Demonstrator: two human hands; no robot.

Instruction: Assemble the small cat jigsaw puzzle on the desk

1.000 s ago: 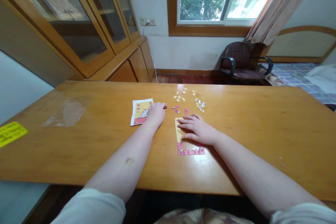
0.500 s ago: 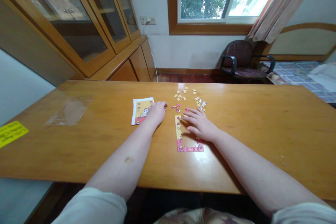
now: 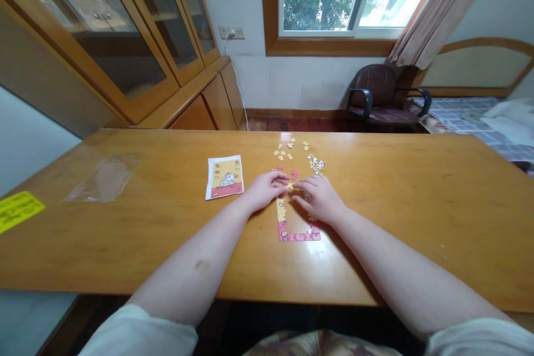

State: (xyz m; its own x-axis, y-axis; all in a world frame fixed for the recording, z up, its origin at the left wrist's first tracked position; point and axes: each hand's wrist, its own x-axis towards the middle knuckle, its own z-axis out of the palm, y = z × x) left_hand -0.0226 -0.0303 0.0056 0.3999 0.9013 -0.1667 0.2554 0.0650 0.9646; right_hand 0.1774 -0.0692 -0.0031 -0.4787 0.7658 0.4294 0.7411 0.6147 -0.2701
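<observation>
A partly joined jigsaw puzzle frame point(image 3: 299, 237), yellow on the sides and pink along the bottom, lies on the table in front of me. At its top left corner, my left hand point(image 3: 267, 190) is closed, with a yellow puzzle piece point(image 3: 290, 185) at its thumb and fingertips. My right hand point(image 3: 320, 198) rests over the frame's upper right, its thumb and fingers apart, fingertips close to that piece. Just beyond my hands lie pink pieces point(image 3: 294, 174). To the left is a picture card point(image 3: 225, 178) showing white animals on yellow and pink.
Loose yellow pieces point(image 3: 282, 154) and white patterned pieces point(image 3: 317, 164) are scattered farther back on the wooden table point(image 3: 375, 178). A clear plastic bag point(image 3: 106, 178) and a yellow label point(image 3: 20, 211) lie at the left. A chair point(image 3: 377, 94) stands beyond the table.
My left hand has moved right, from beside the picture card to the puzzle's top left corner, uncovering the card. A yellow piece now shows between my hands. My right hand has stayed over the frame.
</observation>
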